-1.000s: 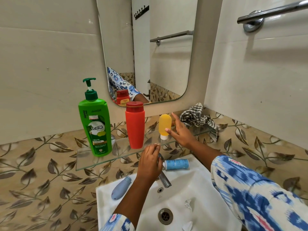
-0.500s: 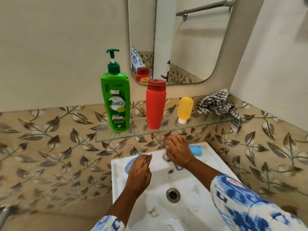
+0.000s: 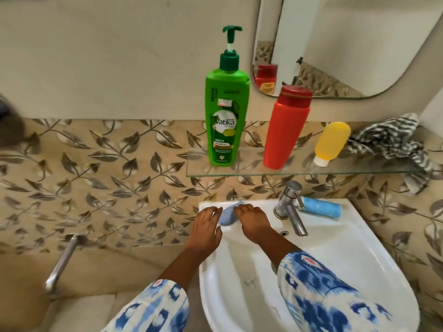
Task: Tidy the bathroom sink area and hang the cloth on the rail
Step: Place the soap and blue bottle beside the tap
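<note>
Left hand: the left hand [image 3: 205, 226] is laid palm down on the back left corner of the sink [image 3: 359, 248], its fingers spread loosely and curled against the left side of the grey-blue object [image 3: 227, 215]
Right hand: the right hand [image 3: 255, 222] is laid on the right side of the same object, fingers bent down over it; whether a firm grip is made by either hand cannot be told
Grey-blue object: a small rounded grey-blue item is flanked and touched by both hands on the sink's rear ledge; its upper tip shows between the fingertips
Tap: a chrome tap [image 3: 291, 207] is mounted on the rear ledge, right of the hands, with its spout angled towards the basin
Blue tube: a light blue tube [image 3: 321, 207] is laid on its side on the ledge just behind and right of the tap
Glass shelf: a glass shelf [image 3: 251, 170] is fixed above the sink
Green pump bottle: a green pump bottle [image 3: 226, 121] is stood upright at the shelf's left end
Red bottle: a red bottle [image 3: 286, 128] is stood beside it, seen leaning in the wide-angle view
Yellow bottle: a small yellow bottle [image 3: 332, 142] is stood cap down, right of the red one
Cloth: the striped cloth [image 3: 393, 140] is bunched at the shelf's right end, with part hung over the edge
Mirror: a mirror [image 3: 335, 44] is mounted above the shelf, and the red bottle is reflected in it
Sleeves: blue and white patterned sleeves [image 3: 318, 291] are worn on both forearms
</note>
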Motion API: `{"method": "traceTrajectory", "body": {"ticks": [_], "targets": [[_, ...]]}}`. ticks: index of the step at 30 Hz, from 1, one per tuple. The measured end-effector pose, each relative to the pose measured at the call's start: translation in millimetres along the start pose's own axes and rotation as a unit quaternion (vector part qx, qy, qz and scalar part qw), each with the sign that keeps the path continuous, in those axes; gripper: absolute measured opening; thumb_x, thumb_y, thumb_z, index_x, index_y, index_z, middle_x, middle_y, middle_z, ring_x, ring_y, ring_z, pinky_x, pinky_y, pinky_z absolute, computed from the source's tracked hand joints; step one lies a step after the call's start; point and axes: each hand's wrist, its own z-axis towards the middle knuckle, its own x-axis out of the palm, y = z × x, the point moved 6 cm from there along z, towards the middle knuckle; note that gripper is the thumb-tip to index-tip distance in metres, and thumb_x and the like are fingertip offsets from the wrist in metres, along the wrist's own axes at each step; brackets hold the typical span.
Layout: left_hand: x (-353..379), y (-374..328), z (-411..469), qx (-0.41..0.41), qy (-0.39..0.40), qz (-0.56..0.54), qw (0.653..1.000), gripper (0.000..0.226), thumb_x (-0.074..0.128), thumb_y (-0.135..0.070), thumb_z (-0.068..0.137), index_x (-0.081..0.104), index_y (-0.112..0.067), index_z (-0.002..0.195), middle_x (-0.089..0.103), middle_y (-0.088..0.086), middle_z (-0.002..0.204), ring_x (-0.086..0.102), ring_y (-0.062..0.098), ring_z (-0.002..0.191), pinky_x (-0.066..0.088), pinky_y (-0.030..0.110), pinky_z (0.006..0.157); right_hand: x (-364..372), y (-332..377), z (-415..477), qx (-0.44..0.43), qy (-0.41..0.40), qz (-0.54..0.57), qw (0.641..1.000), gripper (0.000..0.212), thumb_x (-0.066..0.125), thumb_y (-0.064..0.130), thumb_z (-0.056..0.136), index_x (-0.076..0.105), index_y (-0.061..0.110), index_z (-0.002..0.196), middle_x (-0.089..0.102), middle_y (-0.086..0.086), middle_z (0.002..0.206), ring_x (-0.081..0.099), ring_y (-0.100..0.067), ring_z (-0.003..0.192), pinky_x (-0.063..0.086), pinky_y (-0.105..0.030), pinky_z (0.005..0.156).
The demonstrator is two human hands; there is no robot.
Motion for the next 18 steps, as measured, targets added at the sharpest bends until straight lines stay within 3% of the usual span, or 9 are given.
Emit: {"method": "traceTrajectory", "body": {"ticks": [3,5,7,13,18], "targets": [[3,12,-2,-0.022,0.014,0.006,1.000,0.050,0.057,-0.011,0.083,0.045,-0.006,0.131,0.050,0.018,0.133,0.043,0.033,0.126,0.032,0.040,0.107,4,6,16,0.032,-0.016,-0.023,0.999,0.058,0.051,0.009,0.088,0.028,0.011,0.141,0.040,-0.013,0.144,0.033,-0.029,0.134,0.032,-0.038,0.108],[2,16,-4,-0.003,0.010,0.012,1.000,0.051,0.070,-0.006,0.072,0.057,-0.004,0.121,0.061,0.021,0.119,0.057,0.036,0.111,0.046,0.046,0.094,10,11,23,0.037,-0.001,-0.035,0.999,0.057,0.049,0.013,0.091,0.024,0.011,0.143,0.035,-0.015,0.147,0.029,-0.031,0.137,0.030,-0.040,0.109],[3,21,-4,0.007,0.009,0.017,1.000,0.050,0.074,-0.003,0.067,0.061,-0.001,0.115,0.065,0.023,0.110,0.061,0.039,0.103,0.049,0.050,0.088,17,14,26,0.033,0.005,-0.054,0.998,0.059,0.050,0.014,0.091,0.022,0.010,0.143,0.030,-0.017,0.148,0.026,-0.033,0.137,0.030,-0.042,0.109],[9,32,0,0.005,0.041,0.026,0.999,0.045,0.054,-0.016,0.086,0.048,-0.007,0.130,0.052,0.018,0.131,0.045,0.033,0.123,0.035,0.043,0.106,25,9,28,0.025,-0.016,-0.090,0.996,0.064,0.062,0.018,0.084,0.026,0.013,0.137,0.031,-0.016,0.142,0.031,-0.034,0.129,0.030,-0.044,0.105],[7,27,2,0.038,0.032,0.041,0.998,0.046,0.071,-0.010,0.073,0.060,-0.006,0.117,0.064,0.018,0.114,0.059,0.035,0.107,0.048,0.048,0.091,35,6,29,-0.024,0.018,-0.153,0.988,0.062,0.055,0.018,0.090,0.021,0.010,0.141,0.026,-0.022,0.147,0.020,-0.038,0.138,0.022,-0.047,0.112]]}}
